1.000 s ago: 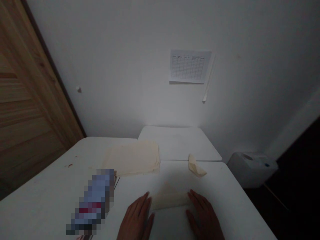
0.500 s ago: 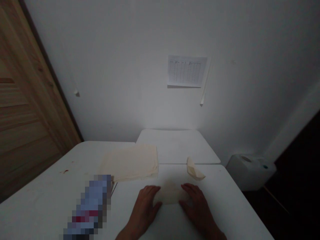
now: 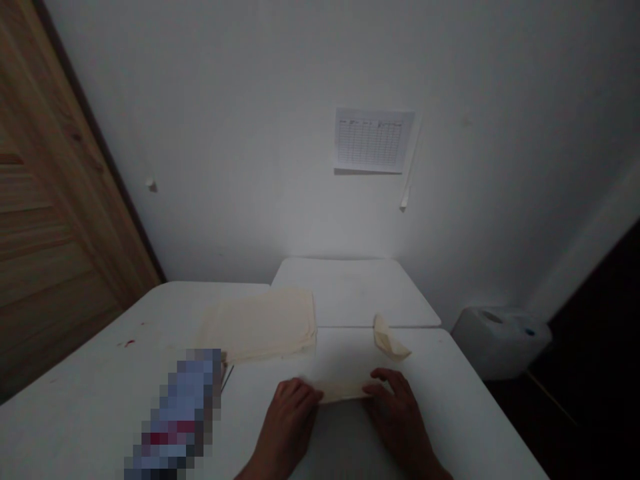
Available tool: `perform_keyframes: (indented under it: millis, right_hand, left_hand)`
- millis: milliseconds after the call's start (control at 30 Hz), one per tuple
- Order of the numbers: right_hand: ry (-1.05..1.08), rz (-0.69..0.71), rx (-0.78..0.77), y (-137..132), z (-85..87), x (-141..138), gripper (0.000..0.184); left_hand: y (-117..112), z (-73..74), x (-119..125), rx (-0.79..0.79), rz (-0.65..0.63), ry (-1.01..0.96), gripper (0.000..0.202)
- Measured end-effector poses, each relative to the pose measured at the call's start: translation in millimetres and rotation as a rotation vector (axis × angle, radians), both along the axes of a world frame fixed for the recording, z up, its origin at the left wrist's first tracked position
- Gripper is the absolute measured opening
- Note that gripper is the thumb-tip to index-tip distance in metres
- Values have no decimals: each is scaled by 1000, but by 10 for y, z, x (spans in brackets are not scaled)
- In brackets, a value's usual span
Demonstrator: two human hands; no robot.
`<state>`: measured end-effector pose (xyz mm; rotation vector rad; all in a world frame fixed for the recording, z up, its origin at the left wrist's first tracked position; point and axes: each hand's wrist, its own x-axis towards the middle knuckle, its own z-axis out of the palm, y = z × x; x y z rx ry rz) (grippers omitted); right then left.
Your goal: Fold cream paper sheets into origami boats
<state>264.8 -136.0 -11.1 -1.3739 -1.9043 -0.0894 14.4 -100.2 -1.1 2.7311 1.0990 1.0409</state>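
Observation:
Between my two hands lies a narrow strip of a thin cream sheet (image 3: 344, 392), folded or rolled, low on the white table; I cannot tell whether it is cloth or paper. Its left end is pinched by my left hand (image 3: 295, 410), fingers closed together. My right hand (image 3: 399, 408) grips the other end between thumb and fingers, its index finger raised and bent. Just beyond the right hand sits a small folded cream piece (image 3: 390, 341). A flat stack of cream sheets (image 3: 265, 323) lies to the far left of the hands.
A blurred-out bluish object (image 3: 175, 413) lies left of my left hand, with a thin dark stick (image 3: 227, 378) beside it. The white table (image 3: 240, 413) meets a white wall carrying a printed sheet (image 3: 373, 141). A white plastic container (image 3: 500, 343) stands beyond the table's right edge.
The cream sheet between my hands has gone from a wider flat patch to a narrow strip. My fingers have closed from spread around it to gripping its ends.

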Motion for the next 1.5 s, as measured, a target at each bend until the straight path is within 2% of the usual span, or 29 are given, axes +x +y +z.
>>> perform_keyframes:
  millis: [100,267,400,533,633,733,833,900,1033,1167,1367,1500]
  right_hand:
    - [-34,-45,49,-22,-13,3,17]
    - [-69,-20,26,-49,-14,-6,23]
    - [-148,-124,9,-80,-23,3,32]
    - [-213,-163,17,-102,-46,42,45]
    - [-196,-181,62,-130,-49,43,38]
    - [-183,-65,55,-171,-11,-18,29]
    - [-265,146,-52,-193,50,-118,32]
    - [-308,203,-88,-188,74,-174,37]
    - [-305,199,-114,-159,38,-220,34]
    - [-221,142,-97,-144,-22,-268,29]
    - [-110,77,-134,-88,15,-435,17]
    - [-86,142,-150,-41,49,-512,21]
  left_hand:
    - [-43,6,6,-1,-18,32,20]
    - [-90,24,-37,8,-38,69,24]
    - [-113,23,-111,42,-57,100,31]
    - [-112,-51,-156,66,-36,158,34]
    - [-92,-142,-175,80,-17,199,37]
    - [-81,-193,-182,86,-8,208,38]
    - [-92,-163,-164,72,-3,210,39]
    - [-104,-117,-142,63,-4,208,39]
    - [-119,-45,-128,54,-17,200,35]
    - [-126,-34,-202,33,-22,148,29]
    - [-127,-30,-289,-23,-55,83,22]
    - [-117,-17,-263,-17,-62,110,23]
